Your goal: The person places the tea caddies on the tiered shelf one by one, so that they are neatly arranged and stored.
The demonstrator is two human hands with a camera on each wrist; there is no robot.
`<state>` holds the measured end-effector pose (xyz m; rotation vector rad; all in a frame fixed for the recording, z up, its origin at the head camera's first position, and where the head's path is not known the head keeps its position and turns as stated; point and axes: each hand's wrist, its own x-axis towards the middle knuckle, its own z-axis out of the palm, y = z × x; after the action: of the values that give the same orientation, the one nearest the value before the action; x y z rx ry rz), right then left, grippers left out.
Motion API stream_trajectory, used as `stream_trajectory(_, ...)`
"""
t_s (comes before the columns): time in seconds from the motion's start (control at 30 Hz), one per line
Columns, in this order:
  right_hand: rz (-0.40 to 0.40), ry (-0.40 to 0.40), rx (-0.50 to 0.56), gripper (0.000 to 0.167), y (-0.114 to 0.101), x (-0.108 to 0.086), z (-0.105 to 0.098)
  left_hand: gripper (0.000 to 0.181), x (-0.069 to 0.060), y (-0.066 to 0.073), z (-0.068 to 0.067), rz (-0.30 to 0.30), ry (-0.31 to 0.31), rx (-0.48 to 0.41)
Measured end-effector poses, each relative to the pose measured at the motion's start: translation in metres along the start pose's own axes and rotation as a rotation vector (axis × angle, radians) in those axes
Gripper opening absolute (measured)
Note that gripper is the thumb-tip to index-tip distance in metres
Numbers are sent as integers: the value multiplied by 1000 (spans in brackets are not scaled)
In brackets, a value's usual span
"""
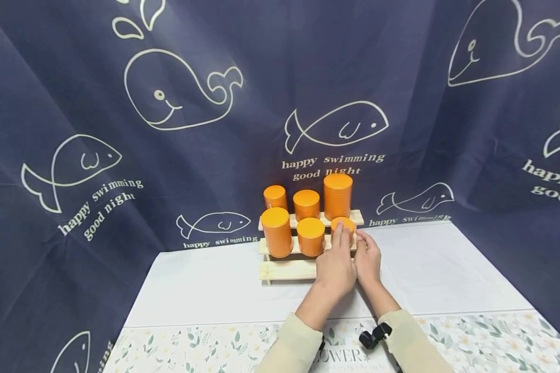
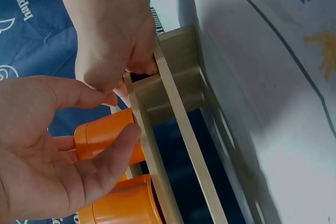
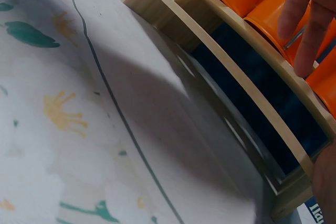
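Observation:
My left hand [image 1: 337, 267] reaches over the orange canister [image 1: 349, 225] at the right of the rack's middle tier. Its fingers lie fairly straight across the lid. In the left wrist view its thumb and fingers spread loosely about that canister. My right hand [image 1: 368, 259] is at the right end of the tiered wooden rack [image 1: 287, 269]. Seen from the left wrist, this right hand [image 2: 113, 40] is curled against the board ends, its fingertips partly hidden. In the right wrist view only a sliver of it shows at the right edge.
A taller canister [image 1: 277, 233] and a short one [image 1: 310, 238] share the middle tier. Three more stand on the top tier, the tallest [image 1: 338, 197] at the right. A dark blue curtain [image 1: 242, 155] hangs behind the white tabletop [image 1: 200, 290], which has a floral front strip.

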<state>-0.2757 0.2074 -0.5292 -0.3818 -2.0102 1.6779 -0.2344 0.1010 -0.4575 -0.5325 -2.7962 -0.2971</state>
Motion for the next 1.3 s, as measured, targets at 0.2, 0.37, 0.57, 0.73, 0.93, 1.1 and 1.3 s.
stream_trajectory(0.2,-3,0,3,40,0,0,1,74,-3,-5,-3,22,0,-88)
stream_trajectory(0.37,1,3,12,40,-3,0,1,71,-10,-6,-11,70,122,-104)
stream_trajectory(0.57,6,5,11,40,-2,0,0,34,-17,-13,-14,83,131,-142)
stream_trajectory(0.73,7,-1,1,40,-2,-1,-1,29,-16,-20,-12,44,50,-124)
stream_trajectory(0.93,7,-2,-2,40,-1,-1,-1,41,-15,-26,-7,36,10,-117)
stream_trajectory(1.1,5,1,-3,40,1,0,0,39,-15,-30,-5,49,5,-138)
stream_trajectory(1.3,2,-7,4,41,2,0,0,30,-13,-36,-6,88,4,-207)
